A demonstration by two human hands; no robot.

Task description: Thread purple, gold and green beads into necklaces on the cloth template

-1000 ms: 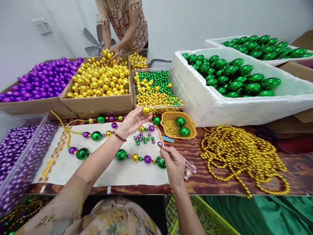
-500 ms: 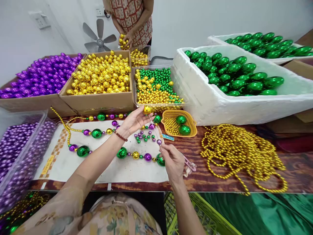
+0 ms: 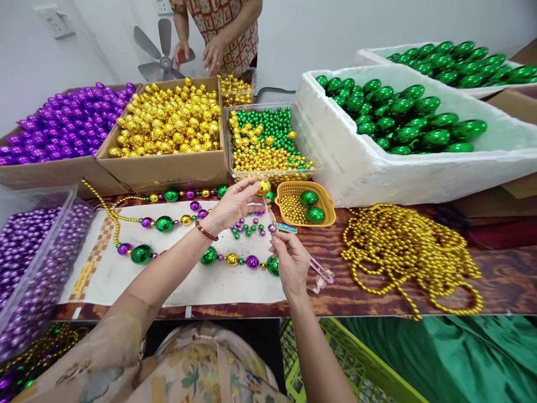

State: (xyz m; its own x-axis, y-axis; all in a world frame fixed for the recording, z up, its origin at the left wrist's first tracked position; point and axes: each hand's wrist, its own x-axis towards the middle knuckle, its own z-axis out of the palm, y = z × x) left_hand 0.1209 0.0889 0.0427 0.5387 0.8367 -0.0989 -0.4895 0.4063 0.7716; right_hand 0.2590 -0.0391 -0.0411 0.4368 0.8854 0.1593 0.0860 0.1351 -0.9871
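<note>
Pinching a gold bead point(image 3: 264, 186) with the left grip point(image 3: 229, 207), thumb and fingertips closed on it, raised just in front of the clear tub point(image 3: 230, 151) of green and gold beads and beside the orange basket point(image 3: 289, 193). Holding a thin wire point(image 3: 268, 211) with the right grip point(image 3: 289, 262), closed on it lower down, a small purple bead point(image 3: 272, 228) threaded just above the fingers. Working over a white sheet point(image 3: 188, 288) on the desk point(image 3: 377, 296), with a bead strand point(image 3: 208, 256) of green, gold and purple laid out below both grips. Heaped well to the right, gold chain point(image 3: 411, 252).
</note>
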